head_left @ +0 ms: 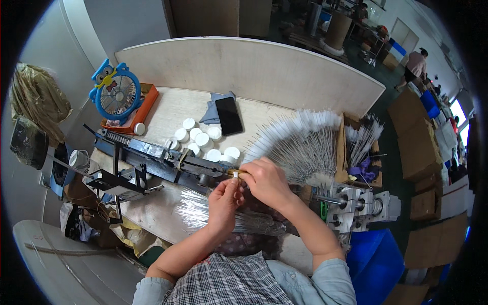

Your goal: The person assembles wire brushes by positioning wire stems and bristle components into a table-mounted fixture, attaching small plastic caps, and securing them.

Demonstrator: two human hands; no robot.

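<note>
My left hand [224,202] is closed in a pinch, with a small white piece [235,174] at the tips of its thumb and finger. Close beside it, my right hand [267,184] has its fingers curled in at the end of a long dark metal fixture [190,165]. What the right fingers grip is hidden, though something yellowish-brown shows at their tips. Right of the hands a wide fan of thin wire-stemmed brushes with white bristles [297,133] covers the table. A bundle of shiny wires [195,209] lies below the fixture, partly behind my left forearm.
Several white round caps [203,141] and a black phone [229,116] on a blue cloth lie beyond the fixture. A blue fan [118,96] stands by an orange tray [148,105]. To the right are a carton of brushes [377,170], a metal spindle machine [361,207] and a blue bin [376,262].
</note>
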